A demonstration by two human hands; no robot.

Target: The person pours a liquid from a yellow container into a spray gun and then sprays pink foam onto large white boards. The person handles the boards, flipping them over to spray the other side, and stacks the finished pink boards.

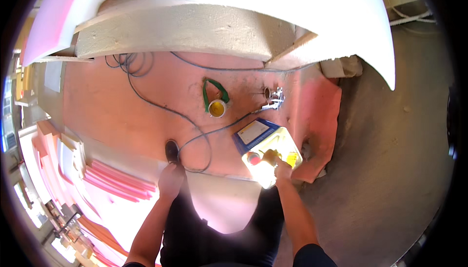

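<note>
Here, right hand (282, 169) at the square can (266, 144); left hand (170, 181) well apart; I cannot tell either's grip.

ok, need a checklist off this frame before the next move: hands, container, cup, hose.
1. Right hand on the container: ok for contact; grip cannot tell, glare washes it out.
2. Red cap on the container: present; tightness cannot tell.
3. Left hand free: looks ok, by the leg, nothing visible in it.
4. Cup upright: ok, yellow contents inside, standing apart from the container.
5. Hose clear of the feet: not ok, I'd say; a loop runs right beside the shoe.
</note>
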